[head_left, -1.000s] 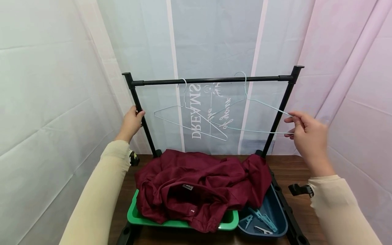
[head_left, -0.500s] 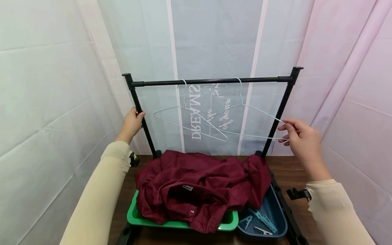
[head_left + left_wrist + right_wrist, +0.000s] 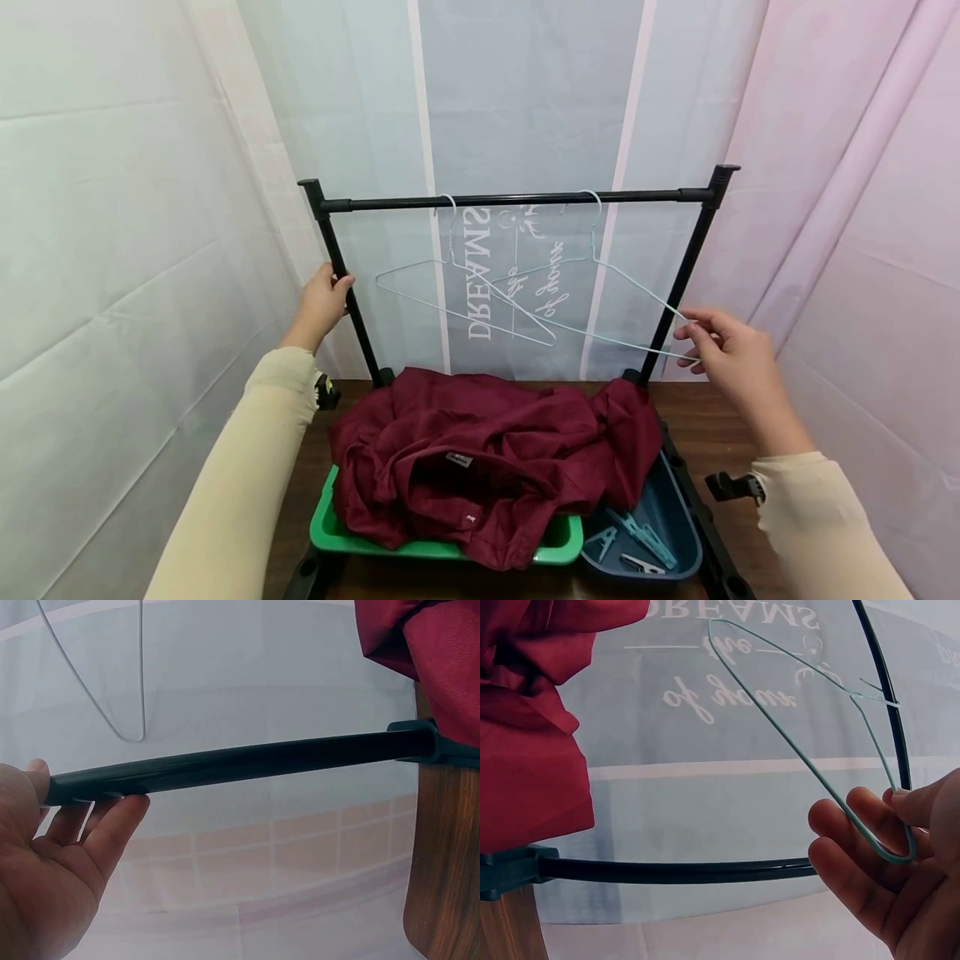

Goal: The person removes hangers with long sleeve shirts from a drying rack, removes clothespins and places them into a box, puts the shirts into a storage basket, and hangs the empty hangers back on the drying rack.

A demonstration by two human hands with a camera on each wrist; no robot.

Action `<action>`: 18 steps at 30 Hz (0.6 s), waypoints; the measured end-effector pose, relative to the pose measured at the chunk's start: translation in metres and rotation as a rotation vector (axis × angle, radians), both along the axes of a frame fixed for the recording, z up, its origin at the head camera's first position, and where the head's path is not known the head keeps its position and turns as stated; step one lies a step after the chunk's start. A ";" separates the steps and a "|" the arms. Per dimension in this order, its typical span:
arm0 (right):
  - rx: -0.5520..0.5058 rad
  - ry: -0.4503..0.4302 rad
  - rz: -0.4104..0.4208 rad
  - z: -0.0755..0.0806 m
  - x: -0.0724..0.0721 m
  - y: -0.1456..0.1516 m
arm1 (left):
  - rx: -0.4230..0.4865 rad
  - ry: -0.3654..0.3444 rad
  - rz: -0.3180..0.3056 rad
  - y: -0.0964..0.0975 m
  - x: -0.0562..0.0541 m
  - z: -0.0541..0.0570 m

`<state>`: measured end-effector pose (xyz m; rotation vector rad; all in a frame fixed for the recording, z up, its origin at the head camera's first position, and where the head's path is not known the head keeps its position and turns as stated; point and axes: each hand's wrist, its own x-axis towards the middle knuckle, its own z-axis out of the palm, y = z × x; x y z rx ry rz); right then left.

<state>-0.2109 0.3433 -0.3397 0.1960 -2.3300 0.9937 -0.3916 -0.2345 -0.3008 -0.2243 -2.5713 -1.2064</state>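
Note:
My left hand [image 3: 321, 304] grips the left upright [image 3: 247, 766] of a black garment rack, thumb on one side and fingers on the other. At the right, my right hand [image 3: 731, 354] pinches the outer corner of a pale blue-green wire hanger [image 3: 780, 731], thumb and fingers around the wire. That hanger's hook sits over the rack's top bar [image 3: 517, 199], and its body tilts down to the right. A second, white wire hanger [image 3: 420, 292] hangs from the same bar further left. Below them a maroon garment [image 3: 510, 433] lies bunched, a collar label showing.
The garment lies over a green basket [image 3: 442, 550] and partly over a blue basket [image 3: 686, 558]. Inside the blue one are light blue clothespins [image 3: 647, 537] and a white clip [image 3: 642, 565]. Lettered fabric [image 3: 540, 108] hangs behind the rack. The floor [image 3: 738, 417] is brown wood-look.
My right hand has moved down and left with the hanger corner, and the hanger's hook has dropped from above the bar onto it. My left hand stays on the upright.

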 end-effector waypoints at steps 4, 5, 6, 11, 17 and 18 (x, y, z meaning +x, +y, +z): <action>0.020 -0.012 0.013 -0.001 0.002 -0.001 | 0.001 -0.005 -0.012 -0.001 0.000 0.000; 0.034 -0.015 0.012 -0.002 0.003 -0.001 | 0.003 -0.003 -0.015 -0.001 0.000 0.000; 0.051 -0.016 0.006 -0.002 0.003 -0.001 | 0.003 -0.001 -0.017 -0.001 0.000 0.000; 0.204 0.002 -0.078 -0.001 0.007 -0.004 | 0.002 -0.013 -0.024 -0.003 -0.001 0.000; 0.285 -0.025 -0.132 0.006 0.009 -0.008 | 0.016 -0.038 -0.034 -0.003 0.000 0.001; 0.292 -0.034 -0.138 0.007 0.010 -0.009 | 0.018 -0.040 -0.036 -0.003 0.000 0.001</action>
